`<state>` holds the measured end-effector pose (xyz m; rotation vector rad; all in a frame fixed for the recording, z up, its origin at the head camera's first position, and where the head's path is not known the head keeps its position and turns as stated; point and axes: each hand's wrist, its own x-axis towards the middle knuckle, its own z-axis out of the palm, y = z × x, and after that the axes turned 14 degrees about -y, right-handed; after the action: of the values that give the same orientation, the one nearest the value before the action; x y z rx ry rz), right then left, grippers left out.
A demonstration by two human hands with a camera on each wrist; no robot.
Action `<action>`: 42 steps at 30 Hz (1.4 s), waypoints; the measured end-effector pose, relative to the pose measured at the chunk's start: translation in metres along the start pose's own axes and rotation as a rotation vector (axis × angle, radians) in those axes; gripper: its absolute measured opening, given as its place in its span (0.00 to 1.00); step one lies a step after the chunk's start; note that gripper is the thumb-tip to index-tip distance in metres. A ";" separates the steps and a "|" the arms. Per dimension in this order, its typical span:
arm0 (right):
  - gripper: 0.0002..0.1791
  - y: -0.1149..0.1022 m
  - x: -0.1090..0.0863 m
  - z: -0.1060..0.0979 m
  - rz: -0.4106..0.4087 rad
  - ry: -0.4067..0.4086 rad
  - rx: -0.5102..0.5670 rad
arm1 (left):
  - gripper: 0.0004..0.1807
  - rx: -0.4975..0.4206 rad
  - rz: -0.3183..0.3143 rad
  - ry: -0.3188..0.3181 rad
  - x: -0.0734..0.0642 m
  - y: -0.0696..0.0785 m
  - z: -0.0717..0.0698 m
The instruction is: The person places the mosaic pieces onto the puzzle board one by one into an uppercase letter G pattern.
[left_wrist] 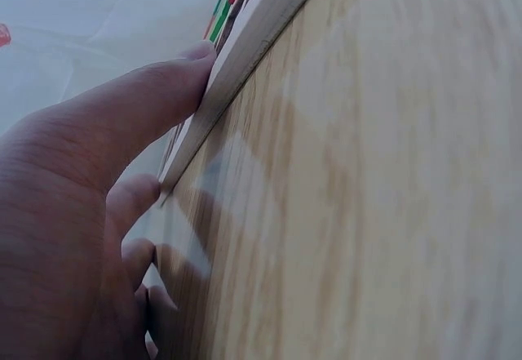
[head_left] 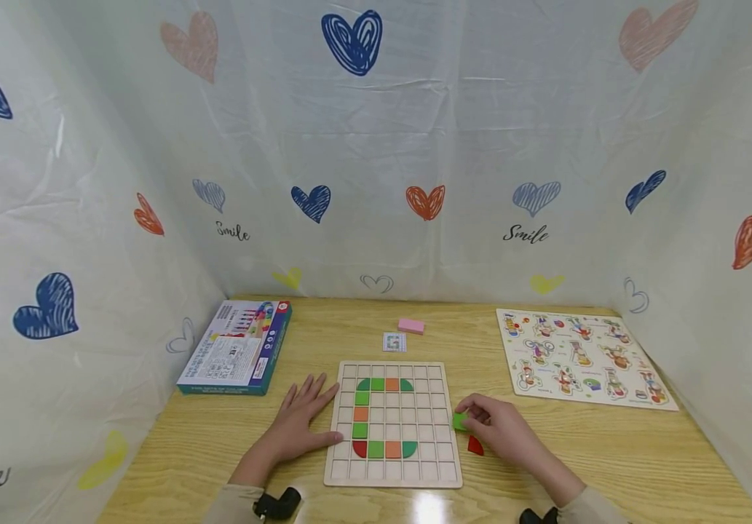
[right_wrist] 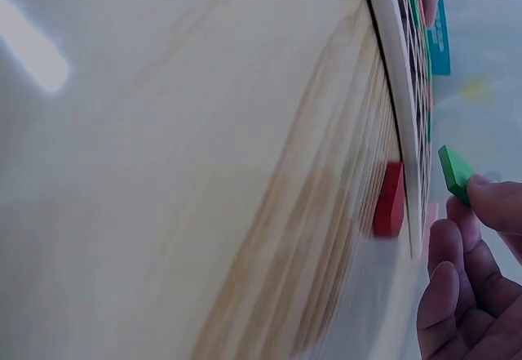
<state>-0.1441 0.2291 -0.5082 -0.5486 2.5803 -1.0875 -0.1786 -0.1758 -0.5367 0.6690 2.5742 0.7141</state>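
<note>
A wooden grid board (head_left: 431, 469) lies on the table with green, orange, red and teal tiles set in its cells in a C-like shape. My left hand (head_left: 300, 418) rests at the board's left edge, fingers straight and spread, thumb touching the rim; the left wrist view shows the thumb (left_wrist: 155, 95) against that edge. Just off the board's right side, my right hand (head_left: 500, 429) pinches a green square tile (right_wrist: 456, 174) between thumb and fingertips. Below it, a red tile (head_left: 475, 445) with one curved side lies on the table near the board.
Behind the board are a small printed pattern card (head_left: 394, 342) and a pink block (head_left: 411, 326). A boxed game (head_left: 234, 346) sits at the back left. On the right lies a picture puzzle board (head_left: 585, 360). Printed curtains (head_left: 376, 153) enclose the table (head_left: 611, 444).
</note>
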 end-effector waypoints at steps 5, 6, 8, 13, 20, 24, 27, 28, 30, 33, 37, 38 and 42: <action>0.05 -0.013 0.011 0.008 -0.026 -0.041 0.020 | 0.51 0.004 -0.004 -0.001 0.000 -0.001 0.000; 0.05 -0.015 0.013 0.009 -0.029 -0.048 0.024 | 0.51 0.007 -0.005 -0.001 0.000 -0.001 0.000; 0.05 -0.019 0.017 0.013 -0.037 -0.058 0.023 | 0.51 0.009 -0.005 -0.001 0.000 -0.001 0.000; 0.03 -0.028 0.028 0.022 -0.082 -0.084 0.034 | 0.51 0.004 -0.006 0.000 -0.001 0.000 0.000; 0.04 -0.035 0.041 0.034 -0.100 -0.134 0.002 | 0.51 -0.006 -0.020 -0.008 0.000 0.000 0.000; 0.04 -0.038 0.046 0.040 -0.085 -0.176 -0.005 | 0.51 -0.009 -0.025 -0.013 0.000 -0.001 0.000; 0.04 -0.041 0.049 0.043 -0.090 -0.195 -0.021 | 0.51 -0.011 -0.023 -0.013 -0.001 -0.001 0.000; 0.04 -0.042 0.049 0.043 -0.092 -0.198 -0.031 | 0.51 -0.012 -0.021 -0.011 -0.001 -0.001 0.000; 0.05 -0.044 0.050 0.044 -0.096 -0.200 -0.045 | 0.51 -0.013 -0.019 -0.012 -0.001 -0.001 0.000; 0.05 -0.046 0.049 0.044 -0.102 -0.191 -0.072 | 0.51 -0.007 -0.019 -0.013 -0.001 -0.001 0.000; 0.05 -0.046 0.048 0.044 -0.104 -0.183 -0.097 | 0.51 0.004 -0.018 -0.008 -0.001 -0.001 0.001; 0.05 -0.046 0.048 0.044 -0.104 -0.182 -0.099 | 0.51 0.003 -0.013 -0.001 -0.001 -0.001 0.001; 0.06 -0.046 0.048 0.045 -0.108 -0.179 -0.105 | 0.51 0.004 -0.001 0.011 -0.002 -0.001 0.001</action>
<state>-0.1581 0.1501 -0.5099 -0.7822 2.4856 -0.8939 -0.1773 -0.1770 -0.5373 0.6668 2.5864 0.7143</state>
